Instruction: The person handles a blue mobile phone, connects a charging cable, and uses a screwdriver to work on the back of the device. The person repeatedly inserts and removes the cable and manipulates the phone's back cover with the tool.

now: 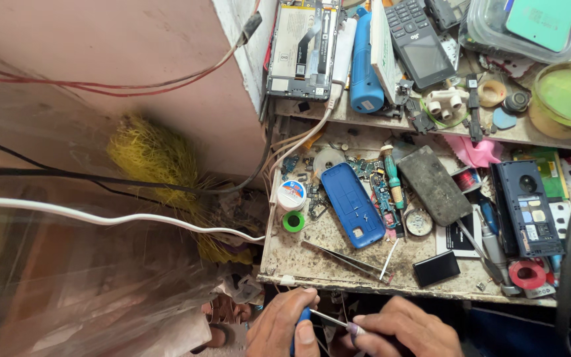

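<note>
Left hand [279, 327] grips blue screwdriver [304, 318] w/ closed grip. Right hand [404, 330] pinches its shaft tip, steadying it below tabletop [338, 261] edge; tweezers [345, 259] nearby.

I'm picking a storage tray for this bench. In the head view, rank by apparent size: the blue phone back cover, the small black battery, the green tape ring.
1. blue phone back cover, clearly the largest.
2. small black battery, much smaller.
3. green tape ring, the smallest.
All three lie on the same bench top at similar depth, so the order seems sound.
</note>
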